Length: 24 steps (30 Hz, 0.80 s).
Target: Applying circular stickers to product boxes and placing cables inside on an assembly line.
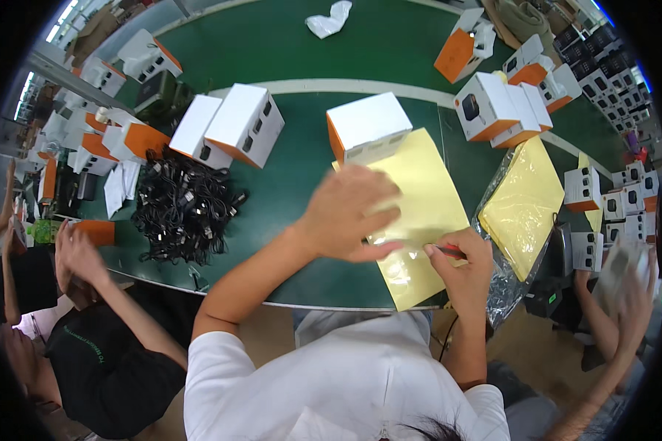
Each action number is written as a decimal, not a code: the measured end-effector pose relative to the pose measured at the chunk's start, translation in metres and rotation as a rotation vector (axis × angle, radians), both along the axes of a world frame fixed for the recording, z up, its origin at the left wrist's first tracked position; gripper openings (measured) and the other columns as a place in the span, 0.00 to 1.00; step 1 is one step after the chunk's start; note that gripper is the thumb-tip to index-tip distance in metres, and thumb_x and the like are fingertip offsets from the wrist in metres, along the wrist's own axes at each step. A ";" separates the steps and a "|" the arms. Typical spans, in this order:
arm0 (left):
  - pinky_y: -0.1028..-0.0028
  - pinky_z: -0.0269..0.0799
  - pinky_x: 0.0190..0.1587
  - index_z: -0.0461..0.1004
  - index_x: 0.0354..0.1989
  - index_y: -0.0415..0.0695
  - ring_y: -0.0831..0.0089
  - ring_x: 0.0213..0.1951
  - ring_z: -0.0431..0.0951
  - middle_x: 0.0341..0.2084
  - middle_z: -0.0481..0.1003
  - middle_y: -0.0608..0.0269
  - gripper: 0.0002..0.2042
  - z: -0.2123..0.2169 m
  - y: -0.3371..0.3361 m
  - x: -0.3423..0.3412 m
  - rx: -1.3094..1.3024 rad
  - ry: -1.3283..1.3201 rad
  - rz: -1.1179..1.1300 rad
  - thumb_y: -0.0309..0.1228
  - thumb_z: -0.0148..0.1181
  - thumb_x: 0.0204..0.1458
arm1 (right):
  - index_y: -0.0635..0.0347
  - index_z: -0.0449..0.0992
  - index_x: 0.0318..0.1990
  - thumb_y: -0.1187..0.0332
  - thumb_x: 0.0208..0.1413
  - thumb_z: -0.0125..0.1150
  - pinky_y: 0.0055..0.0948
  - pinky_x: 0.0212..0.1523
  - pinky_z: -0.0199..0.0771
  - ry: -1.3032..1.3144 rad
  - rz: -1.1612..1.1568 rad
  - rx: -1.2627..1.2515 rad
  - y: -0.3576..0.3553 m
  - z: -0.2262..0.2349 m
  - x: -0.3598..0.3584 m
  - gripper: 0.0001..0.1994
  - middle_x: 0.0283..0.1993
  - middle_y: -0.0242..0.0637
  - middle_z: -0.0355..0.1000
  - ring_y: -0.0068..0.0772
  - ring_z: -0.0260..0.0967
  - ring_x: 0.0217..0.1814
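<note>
A glossy yellow sheet (428, 209) lies on the green table before me, its near end at the table's edge. Over its left side hovers my left hand (349, 213), fingers spread and empty. My right hand (465, 268) is closed in a pinch at the sheet's right edge. It grips a slim red-and-dark tool (451, 251), mostly hidden by the fingers; its exact kind cannot be made out. Just beyond my left hand, a white box with an orange side (369, 121) stands on the far end of the sheet.
Left of me lies a heap of black cables (187, 206), with two white boxes (244, 121) behind it. A stack of yellow sheets (524, 206) in clear plastic lies at right, more boxes (485, 106) beyond. Co-workers' hands (81, 253) show at both sides.
</note>
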<state>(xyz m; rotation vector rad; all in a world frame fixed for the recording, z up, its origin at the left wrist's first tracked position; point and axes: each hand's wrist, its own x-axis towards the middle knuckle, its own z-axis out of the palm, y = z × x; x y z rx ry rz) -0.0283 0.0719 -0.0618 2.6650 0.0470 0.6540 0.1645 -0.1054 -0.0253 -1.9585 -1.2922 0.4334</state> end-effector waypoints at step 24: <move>0.57 0.70 0.66 0.59 0.73 0.46 0.62 0.65 0.72 0.65 0.70 0.59 0.24 0.013 -0.015 -0.001 -1.972 -0.713 0.290 0.39 0.48 0.70 | 0.62 0.79 0.32 0.72 0.49 0.76 0.24 0.39 0.73 0.500 0.014 0.292 0.046 0.021 -0.006 0.09 0.33 0.33 0.76 0.23 0.76 0.34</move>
